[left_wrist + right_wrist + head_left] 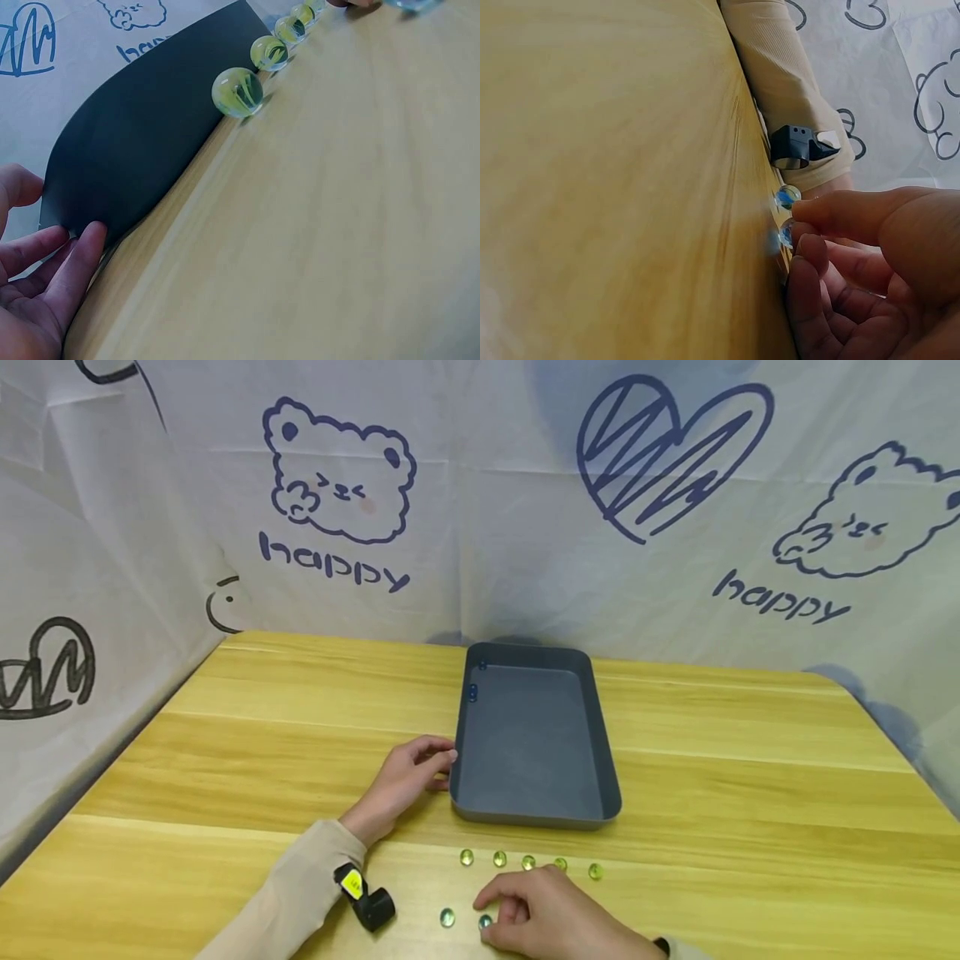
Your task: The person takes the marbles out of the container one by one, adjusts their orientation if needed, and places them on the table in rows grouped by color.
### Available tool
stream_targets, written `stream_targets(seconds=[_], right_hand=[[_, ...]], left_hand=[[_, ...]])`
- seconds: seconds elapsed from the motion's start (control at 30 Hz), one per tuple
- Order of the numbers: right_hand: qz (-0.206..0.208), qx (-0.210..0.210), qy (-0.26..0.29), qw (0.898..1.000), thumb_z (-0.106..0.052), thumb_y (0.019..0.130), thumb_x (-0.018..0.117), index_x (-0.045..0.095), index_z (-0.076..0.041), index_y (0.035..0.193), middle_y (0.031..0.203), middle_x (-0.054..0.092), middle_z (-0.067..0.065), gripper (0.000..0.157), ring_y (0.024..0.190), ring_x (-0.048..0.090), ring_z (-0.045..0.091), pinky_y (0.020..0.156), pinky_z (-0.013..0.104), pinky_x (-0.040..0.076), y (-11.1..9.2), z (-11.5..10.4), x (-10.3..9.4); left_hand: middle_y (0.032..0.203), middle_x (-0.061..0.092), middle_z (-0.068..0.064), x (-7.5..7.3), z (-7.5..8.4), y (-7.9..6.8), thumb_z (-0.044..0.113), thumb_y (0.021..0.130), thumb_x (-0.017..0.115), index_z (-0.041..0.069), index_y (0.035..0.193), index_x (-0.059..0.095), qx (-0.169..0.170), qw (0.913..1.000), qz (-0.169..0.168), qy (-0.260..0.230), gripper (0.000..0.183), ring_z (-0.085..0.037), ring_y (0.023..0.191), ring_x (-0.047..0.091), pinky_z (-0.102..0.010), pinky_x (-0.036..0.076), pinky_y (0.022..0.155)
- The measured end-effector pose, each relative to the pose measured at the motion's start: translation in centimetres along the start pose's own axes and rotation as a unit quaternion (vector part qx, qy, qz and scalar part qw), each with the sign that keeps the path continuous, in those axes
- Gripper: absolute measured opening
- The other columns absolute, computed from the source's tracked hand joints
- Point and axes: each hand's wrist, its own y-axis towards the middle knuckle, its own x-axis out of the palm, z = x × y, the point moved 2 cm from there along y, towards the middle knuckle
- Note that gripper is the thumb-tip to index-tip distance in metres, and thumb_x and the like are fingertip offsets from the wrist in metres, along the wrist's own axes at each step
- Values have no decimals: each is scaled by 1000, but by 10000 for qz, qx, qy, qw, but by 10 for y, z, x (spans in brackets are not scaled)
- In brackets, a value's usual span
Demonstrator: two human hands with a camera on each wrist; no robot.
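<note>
My right hand is low over the table, thumb and forefinger apart around a blue-green marble; the thumb tip is right at it. A second blue-green marble lies just to the left. My left hand rests its fingertips against the outer left wall of a grey tray, as the left wrist view also shows. Inside the tray, a few dark blue marbles sit along the left wall. Several yellow-green marbles form a row in front of the tray, one partly behind my right hand.
A light wooden table carries everything. White cloth with drawn bears and hearts hangs behind it and at the left. A black wrist camera is strapped to my left sleeve, left of the blue-green marbles.
</note>
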Motion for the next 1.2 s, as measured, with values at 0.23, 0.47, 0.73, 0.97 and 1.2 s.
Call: stream_targets(seconds=[0.23,0.47,0.73,0.97,1.2], right_hand=[[-13,33,-35,10000,-16,81,67,67,-13,98,65,57,-6,17,56,51,6,52,21,46,0,-1,1],[-17,19,-73,10000,-18,81,68,66,-12,100,67,58,-6,20,58,52,6,55,21,46,-2,-4,-2],[73,3,45,10000,-20,82,68,65,-12,104,67,57,-4,24,54,48,6,51,19,42,-9,-14,-13],[504,-272,-61,9983,-26,87,61,63,-9,110,61,54,4,28,46,44,12,42,21,38,-16,-34,-54],[1198,-188,-642,9905,-31,89,58,63,-12,109,62,53,12,29,50,46,27,51,37,44,12,-46,-114]], left_hand=[[97,60,-12,-1,-2,0,13,89,57,1,111,60,-2,10000,16,-14,26,-21,85,59,-31,54,69],[98,60,-11,-1,-2,-1,14,89,57,1,112,60,39,10000,-17,-65,26,-21,86,59,-31,54,69],[99,60,-12,0,1,-2,15,89,56,1,113,59,16,10000,-75,-53,27,-21,87,59,-31,54,70],[101,59,-14,0,1,0,14,89,56,-2,113,58,93,9999,-141,-38,29,-22,88,59,-30,54,70],[101,59,-14,1,0,1,14,89,56,-2,114,57,67,9999,-125,-69,30,-21,87,59,-30,54,71]])
